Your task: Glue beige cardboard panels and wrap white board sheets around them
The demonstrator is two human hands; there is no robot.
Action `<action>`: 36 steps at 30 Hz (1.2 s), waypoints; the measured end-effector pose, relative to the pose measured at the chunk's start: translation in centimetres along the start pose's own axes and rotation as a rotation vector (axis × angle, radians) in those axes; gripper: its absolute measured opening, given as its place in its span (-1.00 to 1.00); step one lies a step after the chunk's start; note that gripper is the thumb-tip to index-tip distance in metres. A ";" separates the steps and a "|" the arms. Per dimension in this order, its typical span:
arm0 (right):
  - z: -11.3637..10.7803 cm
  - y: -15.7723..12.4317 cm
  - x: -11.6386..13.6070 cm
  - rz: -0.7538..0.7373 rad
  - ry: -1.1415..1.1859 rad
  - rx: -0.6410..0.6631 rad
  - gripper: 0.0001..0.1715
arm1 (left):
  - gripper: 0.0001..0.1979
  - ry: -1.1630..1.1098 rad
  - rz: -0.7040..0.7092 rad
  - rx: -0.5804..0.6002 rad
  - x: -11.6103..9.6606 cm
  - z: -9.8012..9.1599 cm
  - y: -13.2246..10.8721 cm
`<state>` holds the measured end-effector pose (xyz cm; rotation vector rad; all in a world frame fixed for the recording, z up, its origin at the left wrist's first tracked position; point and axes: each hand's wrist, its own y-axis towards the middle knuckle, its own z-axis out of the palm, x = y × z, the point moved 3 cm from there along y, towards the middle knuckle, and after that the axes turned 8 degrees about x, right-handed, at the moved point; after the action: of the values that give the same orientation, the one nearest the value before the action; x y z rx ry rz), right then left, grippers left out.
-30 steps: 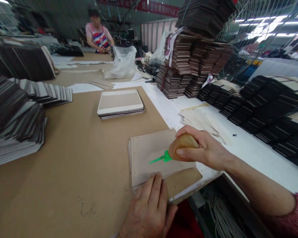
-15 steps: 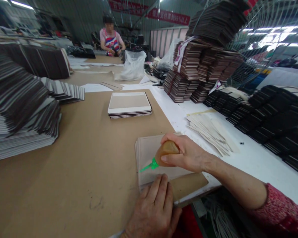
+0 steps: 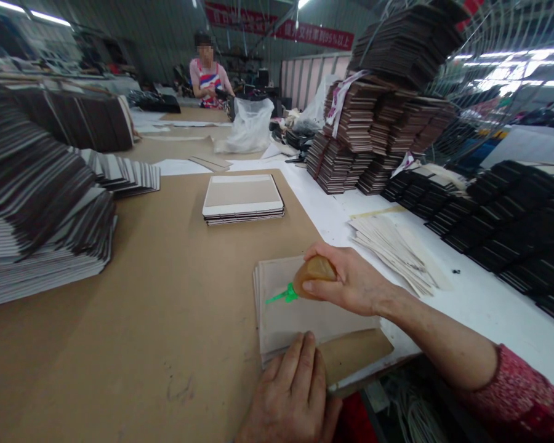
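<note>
A soft amber squeeze bottle (image 3: 314, 277) with a green nozzle is gripped in my right hand (image 3: 346, 280). It lies tilted to the left, its tip at the left part of a small stack of pale beige sheets (image 3: 281, 326). Whether the tip touches the top sheet I cannot tell. My left hand (image 3: 292, 394) rests flat with fingers stretched out on the near edge of these sheets. A brown card strip (image 3: 355, 354) lies right of my left fingertips, along the table's front edge.
Further back sits a neat pile of white-edged panels (image 3: 243, 197). Tall stacks of dark pieces (image 3: 50, 178) stand at left, brown bundles (image 3: 351, 123) and black bundles (image 3: 512, 215) at right. Loose pale strips (image 3: 392, 249) lie nearby. A co-worker (image 3: 210, 80) stands at the far end.
My right hand has moved the bottle slightly away from me, so its tip is farther up the left side of the top sheet. My left hand stays on the near edge.
</note>
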<state>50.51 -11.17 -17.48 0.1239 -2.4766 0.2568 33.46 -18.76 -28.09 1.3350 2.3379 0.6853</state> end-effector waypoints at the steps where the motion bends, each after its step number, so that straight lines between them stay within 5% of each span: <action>1: -0.2 0.3 -0.1 0.004 -0.009 -0.025 -0.67 | -0.58 0.002 0.003 0.000 0.0 0.1 0.0; 16: -0.5 3.2 -1.5 -0.011 -0.003 -0.172 -0.69 | -0.61 0.024 0.001 -0.025 0.0 0.5 -0.4; 22: 0.3 0.5 -2.3 0.006 0.289 -0.010 -0.67 | -0.64 0.023 -0.007 -0.029 0.0 0.9 -0.6; 30: -2.7 -3.6 -5.9 -0.010 0.823 -0.353 -0.64 | -0.73 -0.050 0.158 0.071 1.1 -0.8 0.3; 36: -3.4 -5.7 -7.6 0.004 0.909 -0.398 -0.68 | -0.71 -0.030 0.166 0.136 2.4 -1.9 1.5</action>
<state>59.43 -15.76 -18.63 -0.1422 -1.5774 -0.1623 32.33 -16.50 -25.87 1.6012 2.3042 0.5567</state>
